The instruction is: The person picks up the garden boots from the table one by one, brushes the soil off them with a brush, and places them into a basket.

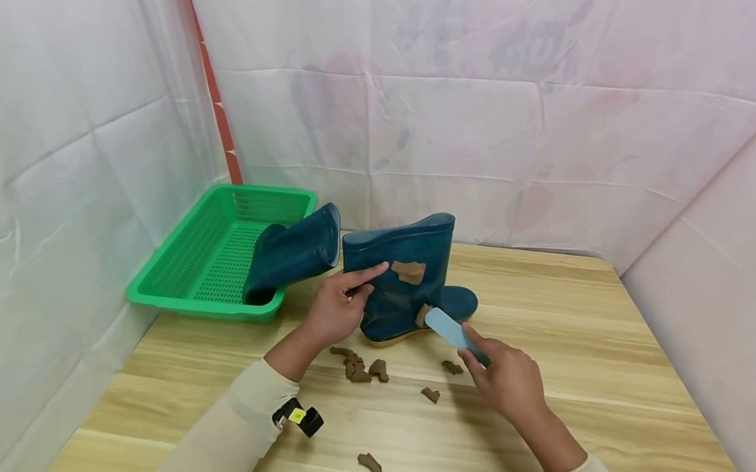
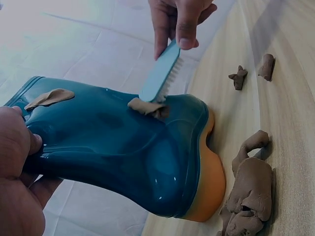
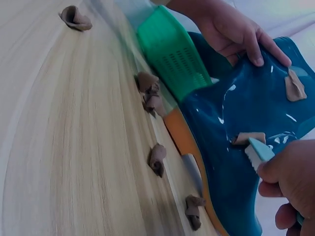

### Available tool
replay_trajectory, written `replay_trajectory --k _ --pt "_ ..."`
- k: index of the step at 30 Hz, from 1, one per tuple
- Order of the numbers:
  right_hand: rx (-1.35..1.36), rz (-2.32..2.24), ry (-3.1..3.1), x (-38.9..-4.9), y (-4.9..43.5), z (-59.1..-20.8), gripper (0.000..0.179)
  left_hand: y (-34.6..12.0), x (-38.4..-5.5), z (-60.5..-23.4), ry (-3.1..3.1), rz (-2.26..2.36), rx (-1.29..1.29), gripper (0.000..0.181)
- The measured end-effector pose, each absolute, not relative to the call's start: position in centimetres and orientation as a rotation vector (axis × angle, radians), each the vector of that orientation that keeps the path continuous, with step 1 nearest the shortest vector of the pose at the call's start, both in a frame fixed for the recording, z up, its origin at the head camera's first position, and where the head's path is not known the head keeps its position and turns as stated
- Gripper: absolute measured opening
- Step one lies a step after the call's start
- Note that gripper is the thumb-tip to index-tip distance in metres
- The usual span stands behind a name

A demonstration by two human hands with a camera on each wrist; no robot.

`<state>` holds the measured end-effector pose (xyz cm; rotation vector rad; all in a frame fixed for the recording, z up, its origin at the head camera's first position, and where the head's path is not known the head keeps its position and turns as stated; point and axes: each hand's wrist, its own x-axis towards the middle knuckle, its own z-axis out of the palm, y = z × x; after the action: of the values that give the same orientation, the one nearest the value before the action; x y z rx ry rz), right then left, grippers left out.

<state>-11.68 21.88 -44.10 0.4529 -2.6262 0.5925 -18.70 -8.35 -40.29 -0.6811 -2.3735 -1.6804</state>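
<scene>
A dark blue rubber boot (image 1: 395, 291) with a tan sole stands on the table, toe to the right. My left hand (image 1: 338, 308) grips its shaft from the left, the index finger stretched along the side. My right hand (image 1: 508, 374) holds a light blue brush (image 1: 446, 329) by its handle. White bristles (image 2: 171, 81) meet a brown clay lump (image 2: 147, 107) low on the boot, near the ankle. Higher on the shaft sticks another flat clay patch (image 1: 409, 271), just beyond my left index fingertip.
Behind my left hand, a second blue boot (image 1: 294, 249) leans in a green plastic basket (image 1: 166, 261) at the back left. Loose brown clay pieces (image 1: 356, 369) lie on the wooden table (image 1: 582, 354) before the boot. White sheeting (image 1: 474, 121) hangs around the table.
</scene>
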Motion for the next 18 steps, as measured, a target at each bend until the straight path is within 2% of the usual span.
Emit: replay_trajectory --k 10,18 --pt "0.514 0.687 -2.396 -12.1 21.7 -43.3 0.052 -8.4 -18.6 -40.1 -2.386 -1.672 -0.674 0.049" --pt "0.514 0.687 -2.642 -11.7 21.2 -44.4 0.050 -8.4 -18.4 -40.1 -2.387 -1.680 -0.671 0.049"
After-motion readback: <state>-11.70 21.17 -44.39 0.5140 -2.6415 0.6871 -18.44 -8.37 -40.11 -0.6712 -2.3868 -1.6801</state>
